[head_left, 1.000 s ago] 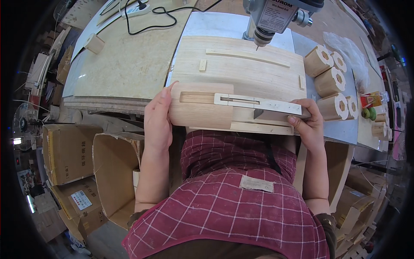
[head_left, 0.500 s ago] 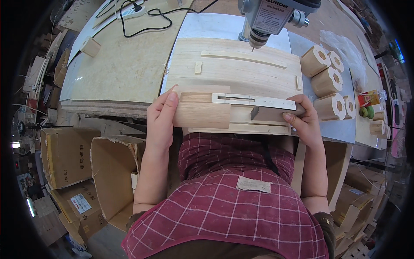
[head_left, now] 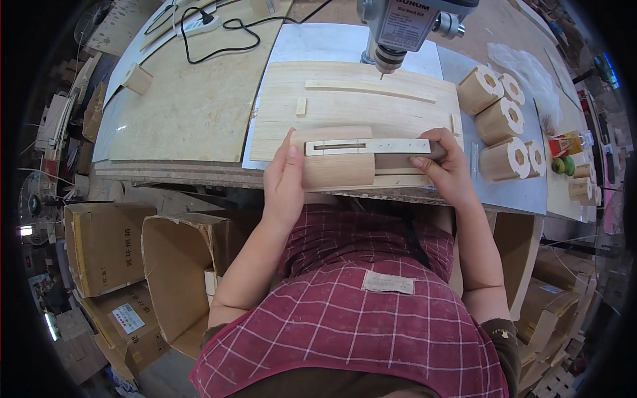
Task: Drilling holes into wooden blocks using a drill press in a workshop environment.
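Note:
My left hand [head_left: 284, 174] is closed round the left end of a pale wooden block [head_left: 338, 174] with a rounded outer face. My right hand [head_left: 448, 166] pinches the right end of a slotted jig, a whitish strip [head_left: 397, 146] with a dark bar [head_left: 398, 161] under it. The strip's slotted end lies along the top of the block, and the bar sits at the block's right end. Both are above the near part of a wooden board [head_left: 279, 126] with thin strips fixed on it. Beyond the board stands a small bench drill [head_left: 405, 26], its bit [head_left: 382, 75] over the board.
Several thick wooden pieces with hexagonal holes [head_left: 502, 159] stand on the right, beside a clear plastic bag [head_left: 531, 76]. A similar piece [head_left: 137, 79] lies far left. A black cable [head_left: 229, 50] runs to a power strip [head_left: 201, 25]. Cardboard boxes [head_left: 174, 285] stand below the bench's edge.
My left hand has moved right with the block, and the jig now reaches much farther along it, with the bar at the block's end. The view has shifted slightly.

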`<state>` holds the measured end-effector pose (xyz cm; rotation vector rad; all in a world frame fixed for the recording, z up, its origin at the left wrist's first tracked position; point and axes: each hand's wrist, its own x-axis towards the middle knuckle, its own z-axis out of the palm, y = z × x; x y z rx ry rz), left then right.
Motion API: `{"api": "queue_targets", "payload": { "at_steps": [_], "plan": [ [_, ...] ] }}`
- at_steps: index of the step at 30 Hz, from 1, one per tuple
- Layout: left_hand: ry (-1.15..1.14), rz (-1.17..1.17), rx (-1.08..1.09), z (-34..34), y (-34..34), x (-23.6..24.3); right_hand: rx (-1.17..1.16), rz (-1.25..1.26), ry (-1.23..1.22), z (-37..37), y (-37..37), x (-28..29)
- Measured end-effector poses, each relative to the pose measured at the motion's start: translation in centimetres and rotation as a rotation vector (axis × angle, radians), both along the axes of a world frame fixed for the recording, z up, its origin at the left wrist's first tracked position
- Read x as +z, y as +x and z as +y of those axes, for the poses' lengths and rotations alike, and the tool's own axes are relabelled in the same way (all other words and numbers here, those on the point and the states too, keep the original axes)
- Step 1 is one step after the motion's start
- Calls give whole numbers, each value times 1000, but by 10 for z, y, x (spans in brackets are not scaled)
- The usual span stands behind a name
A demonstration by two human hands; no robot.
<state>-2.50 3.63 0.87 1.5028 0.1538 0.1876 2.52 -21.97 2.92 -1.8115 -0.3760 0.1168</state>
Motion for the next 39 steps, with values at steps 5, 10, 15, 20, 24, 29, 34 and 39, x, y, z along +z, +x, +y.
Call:
{"api": "queue_targets", "payload": {
  "at_steps": [5,10,15,20,24,29,34,39],
  "plan": [
    [257,-8,19,-5,6,-1,-19,-29,-57,-5,4,-10],
    [133,-4,-79,-3,12,11,-62,-77,16,1,5,-20],
    [137,-95,-166,-13,27,7,-122,-53,78,-14,26,-14],
    [427,-265,-25,-22,53,-31,-239,-484,-588,-24,39,-8],
    [366,-151,24,-44,51,-24,-250,-476,-766,-31,48,-4],
    [414,-235,94,-52,65,-28,-290,-219,-588,-25,64,-2],
    [309,-190,4,-41,74,-25,-285,-273,-602,-13,72,-4],
    [376,-192,37,-41,77,-31,-258,-294,-609,-17,75,-5]
  ]
}}
